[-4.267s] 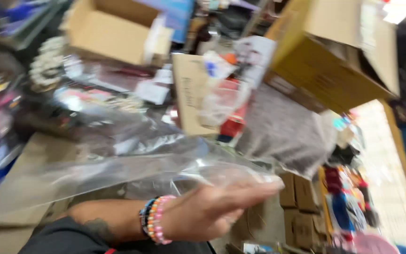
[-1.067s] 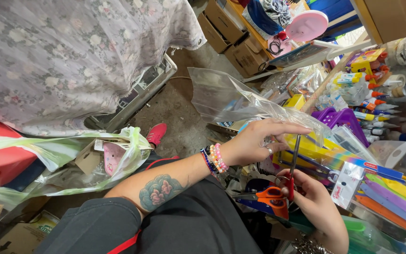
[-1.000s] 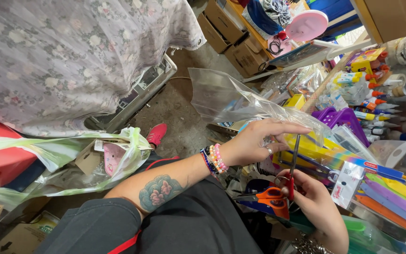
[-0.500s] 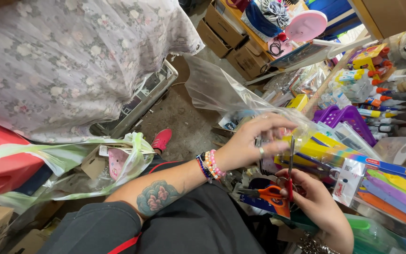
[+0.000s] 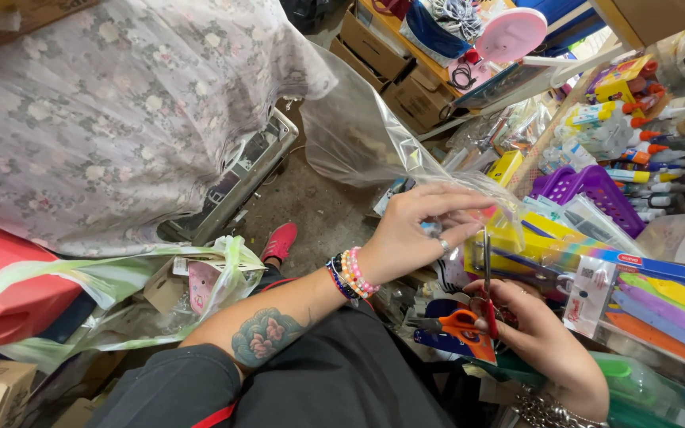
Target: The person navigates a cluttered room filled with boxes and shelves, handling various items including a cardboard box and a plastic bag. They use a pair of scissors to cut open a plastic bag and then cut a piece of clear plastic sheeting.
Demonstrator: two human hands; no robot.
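The clear plastic bag hangs pinched in the left hand, fingers closed on its edge; the right hand grips orange-handled scissors, blades up at the film (fingertips close). A slip might nick them.

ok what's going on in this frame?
A person seated amid cluttered stock holds a clear plastic bag by its edge with the left hand. The right hand grips orange-handled scissors, blades pointing up at the bag's edge beside the left fingers. Coloured pencils and a purple basket lie just beyond.
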